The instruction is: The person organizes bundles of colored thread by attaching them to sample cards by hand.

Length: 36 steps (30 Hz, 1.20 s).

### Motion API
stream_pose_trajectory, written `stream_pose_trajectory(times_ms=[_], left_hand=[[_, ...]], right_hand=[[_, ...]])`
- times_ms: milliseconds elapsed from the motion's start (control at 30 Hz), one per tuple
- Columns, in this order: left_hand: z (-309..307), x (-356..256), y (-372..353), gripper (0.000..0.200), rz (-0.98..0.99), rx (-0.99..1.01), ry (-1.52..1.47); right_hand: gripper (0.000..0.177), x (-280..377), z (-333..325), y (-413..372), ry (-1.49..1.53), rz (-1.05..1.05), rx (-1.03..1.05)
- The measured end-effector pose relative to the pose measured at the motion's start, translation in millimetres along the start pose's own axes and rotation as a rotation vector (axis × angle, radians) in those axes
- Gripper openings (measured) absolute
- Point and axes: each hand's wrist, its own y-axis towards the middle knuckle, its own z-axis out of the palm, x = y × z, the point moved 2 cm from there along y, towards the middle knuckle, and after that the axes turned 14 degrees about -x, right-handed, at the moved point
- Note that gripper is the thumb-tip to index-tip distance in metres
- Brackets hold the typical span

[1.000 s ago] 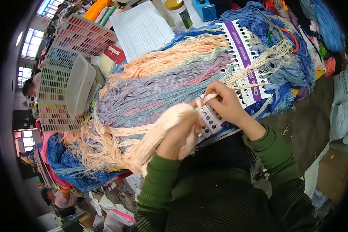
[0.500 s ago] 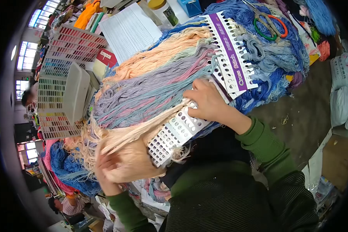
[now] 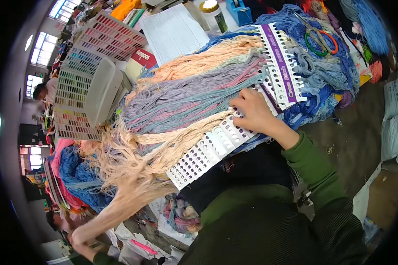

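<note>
My right hand [image 3: 254, 112] lies at the upper end of a white punched thread card [image 3: 208, 148], with its fingers closed on the card and the cream strands at its edge. Cream embroidery thread [image 3: 163, 152] runs from there down along the card in a loose, tangled band. Far out at the lower left, my left hand [image 3: 80, 238] is closed on a stretched hank of this thread; its fingers are smeared by motion. Above my right hand, cards with a purple "Cross Stitch" strip [image 3: 281, 66] lie over peach, lilac and teal skeins [image 3: 185, 84].
Scissors with red and green handles [image 3: 321, 42] rest on blue thread. Behind are a lined paper sheet [image 3: 174, 33], a jar [image 3: 213, 17], a blue tape dispenser [image 3: 239, 12], a white plastic bin [image 3: 105, 92] and a color chart [image 3: 77, 84]. Other people sit at the far left.
My left hand has swung down and to the left, drawing the cream thread out long. More of the card now shows. My right hand stays at the same end of the card while the view shifts.
</note>
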Motion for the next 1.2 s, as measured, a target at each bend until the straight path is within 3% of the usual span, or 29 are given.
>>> stream_pose_trajectory(times_ms=[67,133,167,200,267,300,333,400,467,533,600,667,700,800,833,967,1100,1200], left_hand=[[-72,20,33,0.025,0.067,-0.114,0.080],[-35,-21,-10,0.021,0.432,0.106,0.300],[-5,-36,-37,0.018,0.449,0.131,0.302],[42,-52,-75,0.014,0.269,0.233,0.144],[140,-90,-151,0.010,-0.906,0.560,-0.982],[173,-114,-184,0.010,-1.162,0.830,-1.117],[209,-143,-234,0.014,-0.818,0.391,-0.664],[263,-216,-285,0.011,-1.004,1.128,-0.946],[298,-277,-331,0.015,-1.116,0.750,-0.502],[340,-287,-369,0.015,-0.719,1.178,-0.622],[368,-302,-403,0.020,-0.389,1.366,-0.556],[388,-307,-432,0.017,0.011,1.370,-0.512],[391,-328,-429,0.016,0.843,1.053,-0.420],[407,-326,-444,0.015,0.700,1.247,-0.186],[415,-321,-445,0.016,0.876,1.235,-0.172],[419,-308,-442,0.015,0.903,1.384,-0.104],[410,-276,-423,0.018,0.993,1.152,-0.127],[405,-258,-399,0.022,1.083,1.135,-0.020]], right_hand=[[0.028,2,0,3,0.001,-0.022,0.008],[0.026,4,0,10,-0.022,-0.057,0.057],[0.028,6,-2,15,-0.041,-0.096,0.078],[0.029,8,-4,19,-0.061,-0.137,0.098],[0.030,12,-9,25,-0.088,-0.167,0.150],[0.030,13,-11,26,-0.104,-0.181,0.175],[0.031,12,-11,25,-0.110,-0.199,0.185],[0.033,10,-12,22,-0.125,-0.225,0.198],[0.039,8,-12,20,-0.120,-0.201,0.239],[0.041,7,-13,20,-0.079,-0.178,0.241],[0.041,4,-12,22,-0.037,-0.158,0.242],[0.040,0,-11,22,0.001,-0.155,0.232],[0.039,-1,-11,23,0.029,-0.152,0.227],[0.037,-3,-14,24,0.083,-0.115,0.238],[0.037,-5,-13,24,0.090,-0.123,0.226],[0.038,-9,-10,19,0.096,-0.153,0.144],[0.038,-10,-10,16,0.104,-0.130,0.147],[0.037,-12,-8,14,0.096,-0.132,0.139]])
